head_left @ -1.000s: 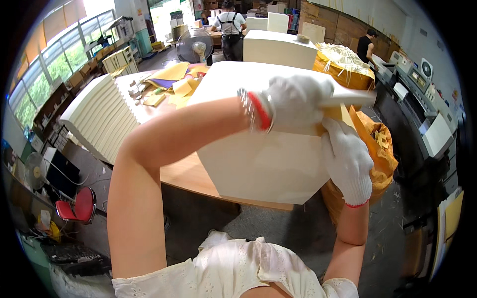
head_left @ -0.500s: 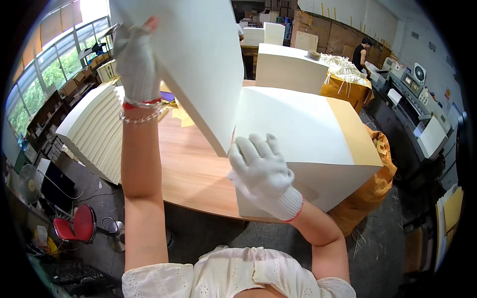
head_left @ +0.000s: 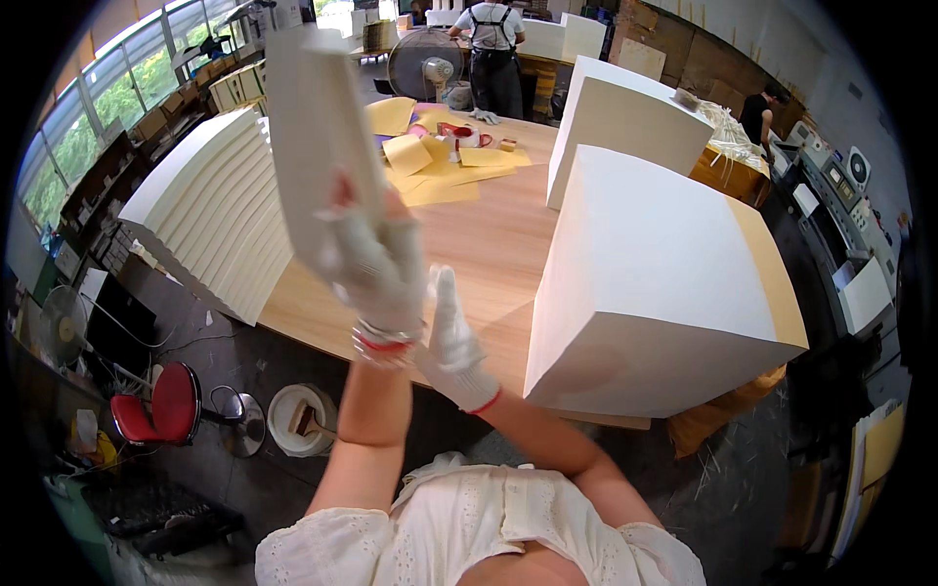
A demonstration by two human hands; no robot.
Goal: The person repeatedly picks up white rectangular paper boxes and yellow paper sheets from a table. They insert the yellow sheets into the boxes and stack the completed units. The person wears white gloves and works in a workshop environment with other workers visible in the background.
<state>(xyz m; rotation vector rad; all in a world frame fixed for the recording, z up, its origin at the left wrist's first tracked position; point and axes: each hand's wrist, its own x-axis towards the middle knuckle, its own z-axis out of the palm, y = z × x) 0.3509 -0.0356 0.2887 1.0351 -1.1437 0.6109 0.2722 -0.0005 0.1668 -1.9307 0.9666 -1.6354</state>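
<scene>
Upright in my gloved left hand [head_left: 376,264] is a thick sheaf of white paper [head_left: 322,137], blurred by motion. The hand's fingers are closed round its lower end. My gloved right hand [head_left: 454,342] is just right of the left wrist, fingers stretched out and nothing in it. To the right stands a tall block of stacked white paper [head_left: 645,234] with a tan strip along its right edge. On the left, a stack of cream paper [head_left: 210,215] lies in staggered, ridged layers. Both rest on the wooden table [head_left: 498,234].
Behind the tall block stands another white paper stack [head_left: 625,127]. Yellow paper pieces [head_left: 440,181] lie at the table's far side. A bucket [head_left: 283,444] with a brush and a red chair [head_left: 166,415] stand on the floor at left. Two people work farther back.
My left hand has carried the paper sheaf away from the tall block, toward the left stack. The right hand has left the block and moved left, fingers now straight. The view has shifted.
</scene>
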